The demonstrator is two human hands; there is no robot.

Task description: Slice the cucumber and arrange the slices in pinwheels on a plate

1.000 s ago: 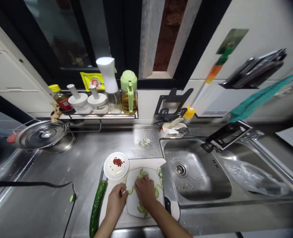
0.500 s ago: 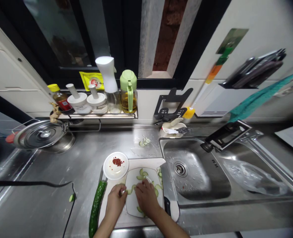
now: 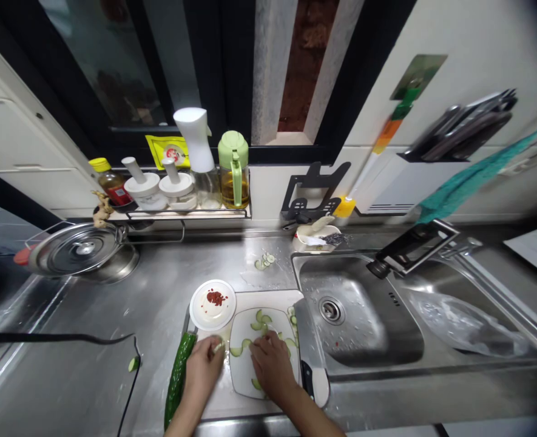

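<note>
My left hand (image 3: 204,364) is closed at the left edge of the square white plate (image 3: 242,377), with pale cucumber slices (image 3: 218,346) pinched in its fingertips. Over the middle of the plate, my right hand (image 3: 273,367) has its fingers bent together and down. A thin cucumber slice (image 3: 246,343) shows at its fingertips, which partly hide it. More curved green-edged slices (image 3: 259,318) lie on the plate around that hand. The plate rests on a pale cutting board (image 3: 218,403). A dark green cucumber (image 3: 176,379) lies along the board's left side, beside my left wrist.
A round white dish (image 3: 212,304) with red bits sits on the board's upper left. At its right lies a knife (image 3: 308,340), slices near the blade. The sink (image 3: 363,315) is to the right. A lidded pot (image 3: 86,249) and condiment rack (image 3: 190,212) stand behind.
My left hand has drawn back slightly left from the plate, turning so its slices show. My right hand has shifted a little right and stays over the plate.
</note>
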